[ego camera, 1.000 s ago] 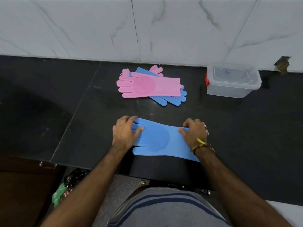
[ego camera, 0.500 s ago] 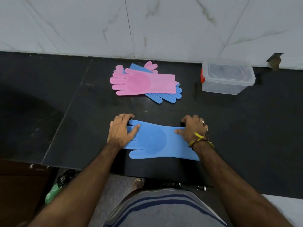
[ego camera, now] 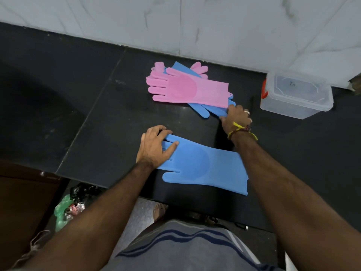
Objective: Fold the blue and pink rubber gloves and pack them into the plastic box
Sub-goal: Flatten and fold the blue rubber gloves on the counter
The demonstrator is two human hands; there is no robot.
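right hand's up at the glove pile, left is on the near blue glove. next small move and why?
Probably: the right hand grips the second blue glove by its fingers and draws it from under the pink glove. It already touches those fingers, while the left hand holds the near blue glove flat, likely to pair them before folding.

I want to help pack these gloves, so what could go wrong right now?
The right hand reaches the second blue glove, which lies under the top pink glove; pulling it might drag the pink gloves askew. The near blue glove lies at the counter's front edge, held only by the left hand; it could slip off. The plastic box looks small, so loosely folded gloves may not fit.
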